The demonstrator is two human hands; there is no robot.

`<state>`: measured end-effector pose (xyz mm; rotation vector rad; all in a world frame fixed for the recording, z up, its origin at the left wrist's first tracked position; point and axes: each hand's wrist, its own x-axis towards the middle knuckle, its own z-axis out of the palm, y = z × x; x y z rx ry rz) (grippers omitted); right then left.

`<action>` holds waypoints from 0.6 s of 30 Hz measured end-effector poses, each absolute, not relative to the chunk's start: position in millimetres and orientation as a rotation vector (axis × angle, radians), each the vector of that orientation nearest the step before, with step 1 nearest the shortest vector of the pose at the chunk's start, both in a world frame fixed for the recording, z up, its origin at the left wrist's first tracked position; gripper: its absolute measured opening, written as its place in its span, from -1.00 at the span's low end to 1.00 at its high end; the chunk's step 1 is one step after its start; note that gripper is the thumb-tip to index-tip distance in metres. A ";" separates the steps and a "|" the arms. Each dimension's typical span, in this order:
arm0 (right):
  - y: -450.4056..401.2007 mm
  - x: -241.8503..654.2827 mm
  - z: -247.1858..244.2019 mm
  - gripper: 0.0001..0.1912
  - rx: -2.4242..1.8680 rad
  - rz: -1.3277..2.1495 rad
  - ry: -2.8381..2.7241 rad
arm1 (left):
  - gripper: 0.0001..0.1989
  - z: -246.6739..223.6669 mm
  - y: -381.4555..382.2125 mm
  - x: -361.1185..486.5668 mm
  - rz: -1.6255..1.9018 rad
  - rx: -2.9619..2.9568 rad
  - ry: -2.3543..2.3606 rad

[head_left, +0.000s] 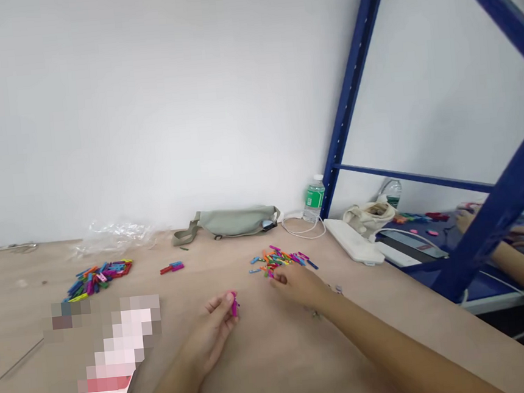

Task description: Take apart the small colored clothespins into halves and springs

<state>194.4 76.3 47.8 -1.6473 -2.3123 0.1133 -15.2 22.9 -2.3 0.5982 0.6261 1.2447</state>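
Head view gives me the left hand (210,334) pinching a magenta peg (233,304) in a narrow grip, while the right hand (300,285) curls its fingers (281,278) down onto the near edge of a loose pile of small coloured wooden pegs (277,260), though I cannot tell if they hold one

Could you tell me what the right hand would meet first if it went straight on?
The right hand would likely meet the loose pile of small coloured pegs first, though depth is unclear.

Workroom, plywood workbench (268,367), blue steel shelving (353,90)
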 end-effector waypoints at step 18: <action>3.7 143.6 50.9 -0.78 -0.969 0.391 -2.424 | -0.82 1.7 13.4 -10.7 1.123 0.820 0.568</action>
